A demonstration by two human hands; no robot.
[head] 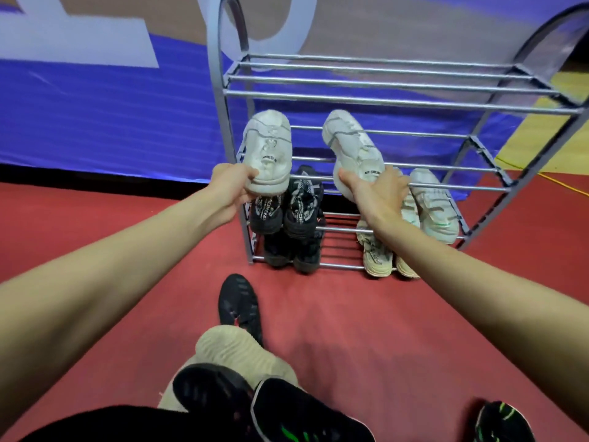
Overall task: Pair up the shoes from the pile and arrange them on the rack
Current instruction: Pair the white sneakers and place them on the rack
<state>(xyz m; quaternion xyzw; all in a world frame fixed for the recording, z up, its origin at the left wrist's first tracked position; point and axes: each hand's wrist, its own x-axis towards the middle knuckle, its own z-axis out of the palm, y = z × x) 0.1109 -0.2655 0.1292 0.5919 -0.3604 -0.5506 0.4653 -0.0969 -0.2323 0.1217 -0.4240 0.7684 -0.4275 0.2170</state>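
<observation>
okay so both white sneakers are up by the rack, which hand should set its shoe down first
Probably the left. The left hand holds its white sneaker straight, toe toward the rack; the right hand's sneaker is tilted.

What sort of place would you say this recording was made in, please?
Probably an indoor sports hall: red sports flooring, a blue banner with large white lettering behind the metal shoe rack, and a yellow court area at right.

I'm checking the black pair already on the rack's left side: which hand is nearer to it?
Left. The left hand holds a white shoe right above the black pair, nearly touching it. The right hand holds its shoe further right, by the pale pair.
</observation>
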